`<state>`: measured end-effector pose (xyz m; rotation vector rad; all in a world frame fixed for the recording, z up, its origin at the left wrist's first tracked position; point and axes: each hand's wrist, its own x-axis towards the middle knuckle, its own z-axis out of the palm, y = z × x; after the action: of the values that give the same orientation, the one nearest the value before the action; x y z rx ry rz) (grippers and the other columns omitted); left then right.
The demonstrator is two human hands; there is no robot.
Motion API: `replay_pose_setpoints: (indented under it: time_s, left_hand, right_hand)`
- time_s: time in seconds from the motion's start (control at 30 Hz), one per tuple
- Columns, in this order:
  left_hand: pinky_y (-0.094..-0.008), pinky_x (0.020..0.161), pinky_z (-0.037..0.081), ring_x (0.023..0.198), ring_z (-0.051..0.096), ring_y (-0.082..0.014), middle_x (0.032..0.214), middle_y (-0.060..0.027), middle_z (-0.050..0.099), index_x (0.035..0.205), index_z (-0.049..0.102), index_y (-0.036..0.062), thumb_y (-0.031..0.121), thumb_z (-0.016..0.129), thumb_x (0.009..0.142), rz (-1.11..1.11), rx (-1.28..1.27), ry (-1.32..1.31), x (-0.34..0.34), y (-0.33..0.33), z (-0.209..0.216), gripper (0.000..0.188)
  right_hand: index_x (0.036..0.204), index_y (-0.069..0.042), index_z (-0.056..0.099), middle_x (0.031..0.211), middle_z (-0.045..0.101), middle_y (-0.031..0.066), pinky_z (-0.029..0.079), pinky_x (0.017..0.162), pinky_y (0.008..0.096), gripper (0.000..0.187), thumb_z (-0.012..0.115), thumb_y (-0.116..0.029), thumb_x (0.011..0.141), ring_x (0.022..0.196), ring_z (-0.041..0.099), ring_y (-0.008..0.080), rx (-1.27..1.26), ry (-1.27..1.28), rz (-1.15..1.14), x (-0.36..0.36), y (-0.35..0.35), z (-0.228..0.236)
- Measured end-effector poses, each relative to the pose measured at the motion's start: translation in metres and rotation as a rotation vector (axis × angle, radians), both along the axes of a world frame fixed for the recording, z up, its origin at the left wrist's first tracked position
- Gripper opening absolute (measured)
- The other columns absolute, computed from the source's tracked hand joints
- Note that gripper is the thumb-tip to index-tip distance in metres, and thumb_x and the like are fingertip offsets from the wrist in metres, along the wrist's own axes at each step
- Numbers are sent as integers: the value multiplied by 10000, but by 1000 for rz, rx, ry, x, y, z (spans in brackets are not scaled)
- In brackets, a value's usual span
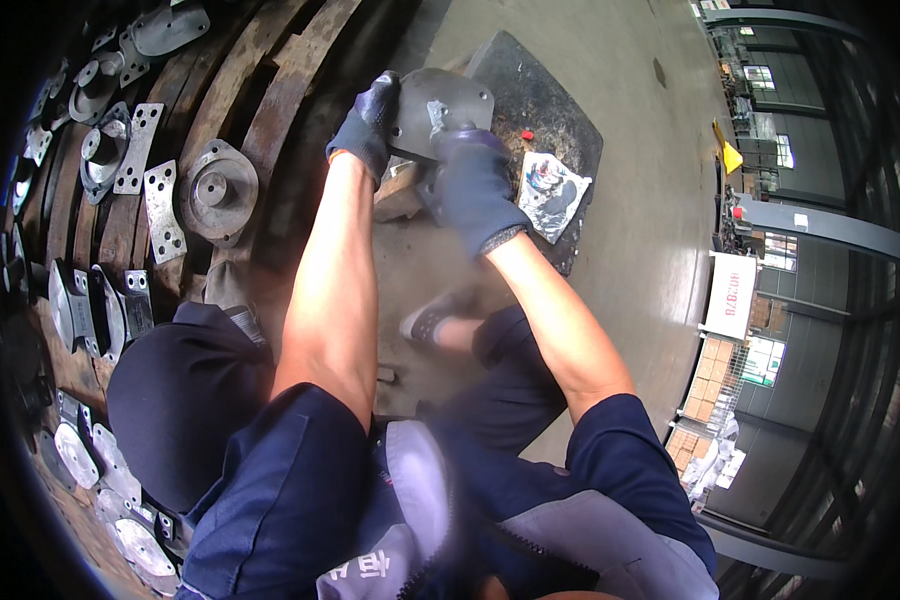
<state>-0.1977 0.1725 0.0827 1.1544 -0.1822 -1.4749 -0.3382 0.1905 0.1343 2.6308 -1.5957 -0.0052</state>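
My left hand (372, 118), in a dark glove, grips the left edge of a grey metal plate (435, 92) with rounded corners and bolt holes. The plate is held up and tilted in front of me, with a paler, shiny smear on its face. My right hand (472, 180), gloved too, is closed against the plate's lower right part. Its fingers are blurred, and whatever they may hold is hidden. Just right of this hand, a black board (540, 95) carries a small red piece (527, 135) and a white-and-dark crumpled packet (550, 195).
On my left is a wooden pallet (300, 60) with several metal parts, including a round flange with a hub (215, 190) and a drilled strip (165, 210). Grey floor (660, 200) stretches right towards stacked boxes (708, 380) and a yellow sign (732, 158). My bent legs are below.
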Motion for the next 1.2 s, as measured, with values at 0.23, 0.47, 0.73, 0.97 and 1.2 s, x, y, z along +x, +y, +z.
replay_pose_setpoints:
  time_s: [0.23,0.47,0.73,0.97,1.2]
  left_hand:
    - [-299,624,435,668,543,-153,799,-63,597,951,606,24,365,401,923,52,-37,-16,0,1,4,398]
    - [-293,602,438,637,542,-152,781,-56,596,916,599,35,355,410,923,6,-47,10,2,-1,4,372]
    - [-305,600,452,658,555,-158,799,-64,602,928,600,39,360,421,925,44,-46,82,-1,1,0,367]
    - [-288,794,420,864,547,-166,973,-84,618,1051,607,-32,445,456,894,-4,-59,52,-1,-8,-20,525]
    - [-296,555,468,630,583,-164,795,-66,608,944,609,38,376,464,911,29,-78,10,3,-7,-11,369]
  right_hand:
    - [859,-58,655,762,614,165,486,635,369,164,618,-53,699,722,622,307,291,-477,-125,-5,11,38]
    - [896,-48,672,818,631,179,489,663,354,174,573,-55,753,723,622,311,106,-778,-141,-1,-4,45]
    - [804,14,621,694,590,82,423,520,318,118,556,-84,821,586,532,127,456,-623,-406,-1,2,36]
    - [922,-34,652,688,588,84,437,529,288,161,566,-64,789,582,564,162,54,-828,14,-13,6,32]
    - [900,-32,670,863,645,136,497,746,305,253,547,73,706,802,631,231,147,-633,-53,-23,23,55]
